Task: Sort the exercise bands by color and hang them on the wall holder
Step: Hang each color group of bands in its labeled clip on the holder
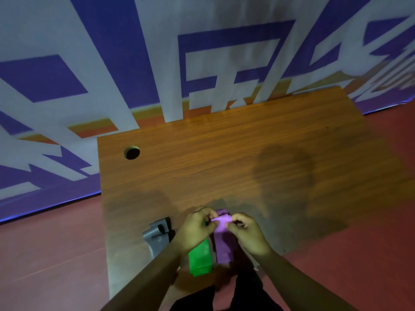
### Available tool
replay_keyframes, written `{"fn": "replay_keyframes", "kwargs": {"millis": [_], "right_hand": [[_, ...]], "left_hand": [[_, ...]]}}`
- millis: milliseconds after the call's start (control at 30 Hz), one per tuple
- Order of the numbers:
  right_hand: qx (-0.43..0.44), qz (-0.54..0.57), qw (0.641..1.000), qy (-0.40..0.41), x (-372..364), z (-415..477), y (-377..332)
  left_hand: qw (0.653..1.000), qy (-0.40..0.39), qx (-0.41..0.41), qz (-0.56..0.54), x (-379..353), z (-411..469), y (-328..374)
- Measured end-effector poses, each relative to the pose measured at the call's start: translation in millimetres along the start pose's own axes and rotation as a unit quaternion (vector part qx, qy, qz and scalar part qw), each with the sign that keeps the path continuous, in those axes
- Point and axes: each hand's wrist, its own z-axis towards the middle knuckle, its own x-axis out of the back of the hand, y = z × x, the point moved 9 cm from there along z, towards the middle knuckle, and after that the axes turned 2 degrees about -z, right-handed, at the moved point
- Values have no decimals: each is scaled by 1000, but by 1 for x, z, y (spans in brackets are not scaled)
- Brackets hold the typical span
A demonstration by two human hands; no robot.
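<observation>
A purple exercise band (222, 243) lies flat near the front edge of the wooden table (224, 158). My left hand (196, 227) and my right hand (246, 232) both pinch its far end between thumb and fingers. A green exercise band (200, 258) lies flat beside it on the left, partly under my left wrist. A grey plastic holder (157, 237) rests on the table to the left of my left hand, near the table's left edge.
The table has a round cable hole (132, 152) at its back left. A white wall banner with large blue lettering (202, 63) stands behind the table. Red floor (49, 254) surrounds the table on both sides.
</observation>
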Motion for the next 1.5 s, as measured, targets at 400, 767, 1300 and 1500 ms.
{"fn": "replay_keyframes", "kwargs": {"millis": [400,767,1300,1500], "right_hand": [[54,55,997,-28,20,-16,-54],[160,102,969,-157,57,-12,-133],[185,157,933,-265,183,-1,-218],[203,139,931,-271,224,-4,-246]], "left_hand": [[975,-23,25,-218,11,-11,41],[959,2,-18,-282,30,-12,118],[953,78,-103,-275,23,20,283],[955,84,-123,-257,22,21,330]]}}
